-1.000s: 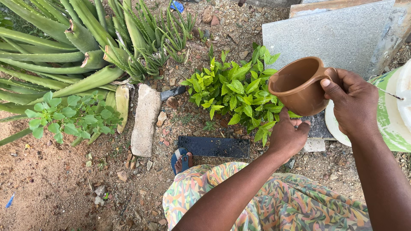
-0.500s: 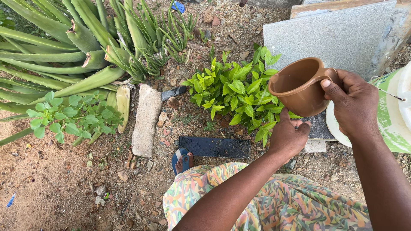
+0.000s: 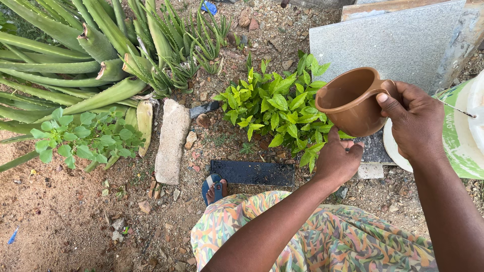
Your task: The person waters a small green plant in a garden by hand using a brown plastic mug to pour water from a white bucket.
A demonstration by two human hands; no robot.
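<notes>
At the far left, a large aloe plant spreads its thick leaves over bare sandy soil, with a small round-leaved weed just below it. To the right of these, a pale oblong stone lies on the ground, and beside its lower end a foot in a blue sandal rests near a dark flat tile. Above the tile stands a small leafy shrub with bright green leaves. The left hand is positioned at the right edge of the shrub, below the mug; its fingers are curled loosely inward and hold nothing, with the fingertips against the leaves. The brown plastic mug is held in the air above the right side of the shrub, tilted with its mouth facing left toward the plant. The right hand is closed around the mug handle, thumb on top. The two hands are apart, with the left directly below the mug. Behind the mug, a grey stone slab leans upright. At the far right edge is a white and green sack. A patterned multicoloured garment fills the lower foreground.
</notes>
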